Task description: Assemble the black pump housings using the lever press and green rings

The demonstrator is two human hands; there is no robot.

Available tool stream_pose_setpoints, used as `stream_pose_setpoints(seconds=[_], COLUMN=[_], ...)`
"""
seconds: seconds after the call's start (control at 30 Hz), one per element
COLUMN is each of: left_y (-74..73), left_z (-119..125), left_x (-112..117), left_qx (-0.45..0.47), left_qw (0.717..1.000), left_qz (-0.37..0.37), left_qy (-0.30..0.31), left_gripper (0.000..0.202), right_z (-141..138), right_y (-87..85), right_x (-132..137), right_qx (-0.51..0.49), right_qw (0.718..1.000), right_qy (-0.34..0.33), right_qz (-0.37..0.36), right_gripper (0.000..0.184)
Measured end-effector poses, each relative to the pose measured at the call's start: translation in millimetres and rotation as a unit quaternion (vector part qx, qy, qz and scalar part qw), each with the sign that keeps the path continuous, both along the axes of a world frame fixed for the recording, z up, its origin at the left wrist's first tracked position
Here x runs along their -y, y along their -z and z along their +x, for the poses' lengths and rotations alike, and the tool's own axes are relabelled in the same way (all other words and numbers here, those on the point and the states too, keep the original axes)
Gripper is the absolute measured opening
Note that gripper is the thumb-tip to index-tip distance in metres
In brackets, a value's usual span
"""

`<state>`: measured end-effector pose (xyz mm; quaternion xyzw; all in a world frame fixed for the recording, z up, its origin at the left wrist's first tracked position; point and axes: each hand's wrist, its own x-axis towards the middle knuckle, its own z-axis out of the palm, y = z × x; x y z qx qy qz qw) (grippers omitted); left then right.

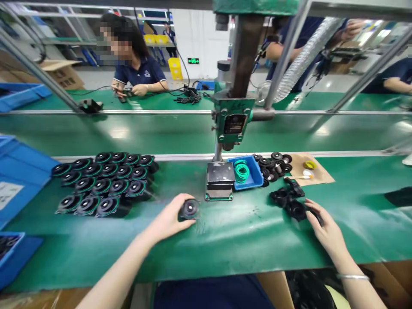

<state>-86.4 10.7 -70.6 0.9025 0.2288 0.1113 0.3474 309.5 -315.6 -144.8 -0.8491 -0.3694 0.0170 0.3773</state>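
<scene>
My left hand [174, 216] is closed around a round black speaker-like part [190, 208], which faces up at the middle of the green bench. On the right, my right hand [326, 227] has its fingers curled over a black plastic part [316, 216]; its exact shape is partly hidden. Beside that hand lie several similar black parts [283, 196] in a loose group. Rows of finished-looking black speaker-like parts with green rings [102, 185] stand on the left. A small blue tray [257, 174] holds thin green rings [241, 171].
A green bench press [232, 122] rises in the middle over its metal base [220, 174]. Small black round pieces [273, 165] lie by brown paper [322, 174] bearing a yellow cap. Blue bins [22, 176] line the left. A person [138, 79] sits across the bench.
</scene>
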Motion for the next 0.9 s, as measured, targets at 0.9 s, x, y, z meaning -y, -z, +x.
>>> stream_pose_setpoints(seconds=[0.9], left_y=[56.9], left_z=[47], left_x=[75], left_qx=[0.159], left_qw=[0.961], left_qz=[-0.226], left_qy=[-0.026], left_gripper=[0.068], right_z=[-122], right_y=[-49.0], right_x=[-86], right_qx=[0.059], right_qw=[0.959], right_qy=[-0.253], right_qz=[-0.111], right_gripper=[0.031])
